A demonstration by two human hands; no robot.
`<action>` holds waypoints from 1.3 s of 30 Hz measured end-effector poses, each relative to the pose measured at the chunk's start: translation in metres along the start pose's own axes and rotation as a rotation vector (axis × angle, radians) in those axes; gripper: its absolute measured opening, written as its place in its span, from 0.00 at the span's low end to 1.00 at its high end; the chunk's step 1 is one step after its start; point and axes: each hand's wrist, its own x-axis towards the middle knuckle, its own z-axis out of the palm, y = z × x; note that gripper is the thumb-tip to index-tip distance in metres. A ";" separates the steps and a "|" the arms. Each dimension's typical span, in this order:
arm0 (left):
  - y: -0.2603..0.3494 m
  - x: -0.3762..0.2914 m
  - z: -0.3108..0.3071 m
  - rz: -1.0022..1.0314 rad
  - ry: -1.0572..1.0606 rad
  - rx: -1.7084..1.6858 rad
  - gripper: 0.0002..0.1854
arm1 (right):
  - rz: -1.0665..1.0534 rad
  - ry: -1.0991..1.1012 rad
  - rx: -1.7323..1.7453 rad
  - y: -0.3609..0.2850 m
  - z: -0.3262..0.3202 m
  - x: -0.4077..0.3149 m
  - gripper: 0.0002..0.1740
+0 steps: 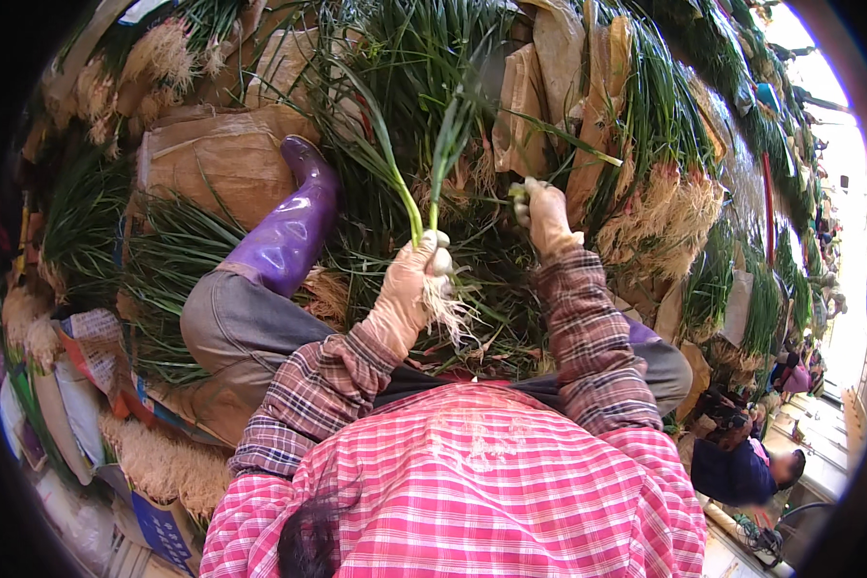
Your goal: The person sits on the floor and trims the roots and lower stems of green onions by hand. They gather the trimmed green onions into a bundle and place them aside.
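My left hand [404,289], in a pale glove, grips a couple of green garlic plants [412,209] by their lower stems. Their leaves point away from me and their whitish roots [448,311] hang below the fist. To the right, my gloved right hand [545,209] has its fingers curled around what looks like a yellow-green leaf scrap [516,193]; blur hides its exact shape. Just beyond that hand, a cut-ended green leaf [578,141] slants across. Between my legs lies a litter of loose leaves [498,289].
A large heap of green garlic [419,65] stands ahead. Rooted bundles [665,209] and woven sacks [524,108] are at the right. A brown sack [217,159] lies beside my purple boot [296,224], with more leaves [166,282] at left. A person [737,469] is at the lower right.
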 end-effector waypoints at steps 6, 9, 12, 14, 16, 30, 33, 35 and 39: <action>0.001 0.014 -0.011 -0.119 -0.114 -0.327 0.13 | 0.167 -0.598 0.108 0.074 0.037 -0.061 0.34; 0.014 0.008 -0.010 -0.010 -0.109 -0.290 0.13 | 0.310 -0.773 -0.103 0.096 0.024 -0.086 0.20; 0.023 0.001 -0.004 0.100 -0.053 0.056 0.10 | -0.022 -0.484 -0.942 0.087 -0.010 -0.090 0.26; 0.019 0.002 0.002 0.113 0.005 0.211 0.10 | -0.216 -0.258 -1.350 0.061 -0.036 -0.086 0.25; 0.015 0.006 0.006 0.209 0.078 0.339 0.10 | -0.353 -0.106 -1.208 0.037 -0.033 -0.076 0.23; 0.007 0.002 0.021 0.083 0.090 0.198 0.08 | -0.700 -0.019 -0.640 0.032 0.081 -0.036 0.15; 0.010 0.000 0.026 -0.030 -0.002 -0.105 0.08 | -0.208 -0.201 0.128 0.045 0.080 -0.029 0.14; 0.020 -0.005 0.029 -0.110 -0.125 -0.259 0.08 | -0.128 -0.100 0.261 0.046 0.072 -0.020 0.13; 0.058 -0.033 0.031 -0.148 -0.607 -0.613 0.07 | 0.063 -0.317 0.652 0.004 -0.009 0.003 0.14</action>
